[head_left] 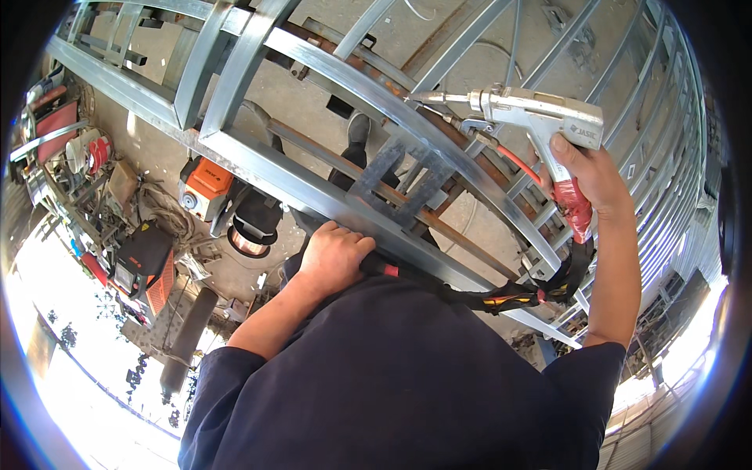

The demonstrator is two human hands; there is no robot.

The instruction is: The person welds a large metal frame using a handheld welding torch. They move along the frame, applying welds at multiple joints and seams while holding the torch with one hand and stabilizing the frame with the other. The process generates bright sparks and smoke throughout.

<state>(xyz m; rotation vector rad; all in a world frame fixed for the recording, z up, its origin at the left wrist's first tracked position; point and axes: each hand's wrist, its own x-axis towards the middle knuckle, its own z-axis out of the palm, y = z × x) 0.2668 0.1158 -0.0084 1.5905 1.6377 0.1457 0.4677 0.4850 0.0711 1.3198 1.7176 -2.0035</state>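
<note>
My right hand (587,176) is wrapped round the red-taped grip of a silver handheld welding gun (540,113). Its narrow nozzle points left, over a curved metal bar of the frame. A thick black-wrapped cable (501,299) hangs from the grip and loops back across my front toward my left hand (335,254). That hand is closed in a fist, against the near edge of a square steel tube (313,192); the cable's black end with a red band comes out from beneath it. What lies inside the fist is mostly hidden.
A large welded steel frame (376,90) spans the far side, with long parallel bars at right. An orange machine (207,184), a black welding helmet (257,215) and a black-and-orange machine (145,258) sit at left. My shoe (358,129) shows between the bars.
</note>
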